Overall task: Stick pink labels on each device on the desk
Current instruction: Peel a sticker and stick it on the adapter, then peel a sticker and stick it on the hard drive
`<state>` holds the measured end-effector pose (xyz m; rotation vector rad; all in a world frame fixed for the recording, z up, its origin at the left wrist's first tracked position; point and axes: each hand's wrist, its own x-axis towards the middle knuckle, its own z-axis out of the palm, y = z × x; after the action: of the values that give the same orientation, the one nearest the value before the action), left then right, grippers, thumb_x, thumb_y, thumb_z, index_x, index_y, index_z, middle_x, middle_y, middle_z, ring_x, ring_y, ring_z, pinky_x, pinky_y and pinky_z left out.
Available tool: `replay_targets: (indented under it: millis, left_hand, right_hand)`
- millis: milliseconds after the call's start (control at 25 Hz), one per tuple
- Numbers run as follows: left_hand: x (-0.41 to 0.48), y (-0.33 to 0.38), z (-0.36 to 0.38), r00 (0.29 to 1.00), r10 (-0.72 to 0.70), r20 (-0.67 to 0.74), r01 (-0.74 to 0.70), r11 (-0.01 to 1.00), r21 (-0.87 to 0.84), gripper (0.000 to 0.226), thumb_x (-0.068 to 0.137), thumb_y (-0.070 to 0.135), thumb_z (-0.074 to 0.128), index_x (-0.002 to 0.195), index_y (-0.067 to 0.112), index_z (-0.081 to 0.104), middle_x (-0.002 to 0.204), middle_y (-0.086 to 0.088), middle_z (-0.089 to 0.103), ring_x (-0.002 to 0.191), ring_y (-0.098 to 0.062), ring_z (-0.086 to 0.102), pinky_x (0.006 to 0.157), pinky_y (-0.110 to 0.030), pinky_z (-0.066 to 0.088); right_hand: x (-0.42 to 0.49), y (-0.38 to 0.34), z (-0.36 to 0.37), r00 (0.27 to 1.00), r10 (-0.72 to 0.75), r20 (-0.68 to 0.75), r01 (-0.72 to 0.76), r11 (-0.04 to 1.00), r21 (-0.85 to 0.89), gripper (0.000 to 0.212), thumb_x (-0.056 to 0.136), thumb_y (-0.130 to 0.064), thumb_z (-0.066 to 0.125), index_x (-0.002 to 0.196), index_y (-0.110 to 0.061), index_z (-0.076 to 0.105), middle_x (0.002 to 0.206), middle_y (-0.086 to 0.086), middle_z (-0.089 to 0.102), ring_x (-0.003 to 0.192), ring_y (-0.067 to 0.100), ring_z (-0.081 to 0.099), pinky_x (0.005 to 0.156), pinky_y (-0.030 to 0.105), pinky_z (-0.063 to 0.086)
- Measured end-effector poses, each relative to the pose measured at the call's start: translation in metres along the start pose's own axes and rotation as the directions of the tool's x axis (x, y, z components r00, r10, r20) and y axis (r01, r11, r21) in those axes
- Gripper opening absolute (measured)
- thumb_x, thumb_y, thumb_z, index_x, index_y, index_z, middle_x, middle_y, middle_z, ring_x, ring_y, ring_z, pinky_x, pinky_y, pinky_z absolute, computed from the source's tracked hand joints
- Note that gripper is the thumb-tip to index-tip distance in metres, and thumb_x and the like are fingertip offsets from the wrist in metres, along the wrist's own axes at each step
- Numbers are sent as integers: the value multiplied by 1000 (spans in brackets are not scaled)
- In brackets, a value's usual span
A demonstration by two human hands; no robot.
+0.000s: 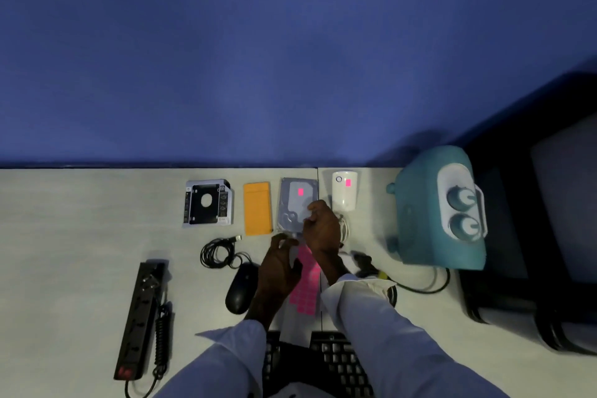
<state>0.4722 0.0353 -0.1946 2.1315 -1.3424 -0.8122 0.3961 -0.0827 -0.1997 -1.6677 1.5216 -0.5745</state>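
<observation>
Pink squares fill the label sheet (305,289), which lies on the pale table (80,236) between the two wrists, its far end hidden under the hands. The left hand (280,266) rests on the sheet's left edge with fingers curled and the thumb pressing near the top; whether it pinches the sheet cannot be told. The right hand (321,229) hovers just beyond it over the near corner of the grey hard drive (297,203), fingertips drawn narrowly together as if pinching something small, though what they hold is too blurred to tell. One pink label (300,192) already sits on the hard drive beyond the right hand, and another (348,183) on the white device (345,191) to that hand's right. Left of the left hand lie the orange case (257,208) and, farther left, the drive caddy (208,202), both without labels. Close to the left hand's left side are a black mouse (240,289) and its coiled cable (219,252); well left lies a black power strip (142,320). A teal appliance (429,210) stands far right, and a keyboard (323,362) lies beneath the sleeves.
</observation>
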Motion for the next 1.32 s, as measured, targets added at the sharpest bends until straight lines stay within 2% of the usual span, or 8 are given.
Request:
replay_targets:
  millis: [120,280,480,640,760,960,1160,1320]
  left_hand:
    - [-42,-2,9,982,-185,-27,186,977,105,62,75,46,43,117,4,60,112,-17,59,91,-37,66,71,-38,54]
    - [-90,4,22,884,-456,100,424,874,235,70,80,48,59,130,1,46,121,-20,53,102,-41,62,80,-42,49]
    - [-111,11,30,822,-565,70,567,803,-182,66,60,36,72,114,0,57,102,-18,64,96,-35,64,76,-35,46]
    - [-107,-10,28,832,-502,237,553,785,-280,37,58,31,70,87,8,77,89,-14,73,92,-32,69,78,-36,52]
    - [-115,-20,25,850,-437,293,526,724,-446,14,65,19,72,75,25,80,96,-19,73,90,-32,69,86,-43,53]
    - [-126,-8,10,805,-505,313,593,662,-459,17,86,3,68,101,9,73,85,-8,66,64,-10,55,54,-18,45]
    - [-131,-7,8,798,-499,338,603,663,-445,18,88,5,64,104,8,73,78,-8,65,61,-13,52,53,-20,43]
    - [-133,-4,7,811,-494,314,585,669,-458,19,88,3,63,103,6,73,86,-12,68,68,-17,56,49,-14,44]
  right_hand:
    - [-47,14,-16,1000,24,-7,-24,999,-30,28,75,-6,53,98,-19,61,80,-5,62,78,18,62,71,32,51]
    - [-110,29,-27,996,86,21,-84,995,-58,29,76,-6,58,100,-23,62,74,-9,59,74,17,64,69,32,51]
    - [-171,47,-36,984,150,100,-143,987,-79,30,74,-21,49,101,-21,62,79,-3,71,83,23,69,72,31,50]
    - [-188,48,-38,982,129,137,-127,992,-26,26,76,-20,52,96,-14,68,88,0,72,79,14,63,73,23,46]
    - [-198,57,-37,978,108,180,-106,994,-23,20,75,-6,68,91,-16,67,94,-1,70,84,12,65,81,33,54]
    - [-212,62,-37,972,114,205,-113,993,-17,18,75,-19,73,93,-20,68,96,-6,69,84,12,66,82,35,55]
    - [-218,61,-40,978,111,177,-100,993,-67,21,77,-31,79,91,-18,69,88,-10,64,77,5,59,70,20,44]
    - [-218,58,-39,985,94,143,-85,994,-68,9,81,-27,74,85,-19,72,85,-3,68,78,13,63,71,27,48]
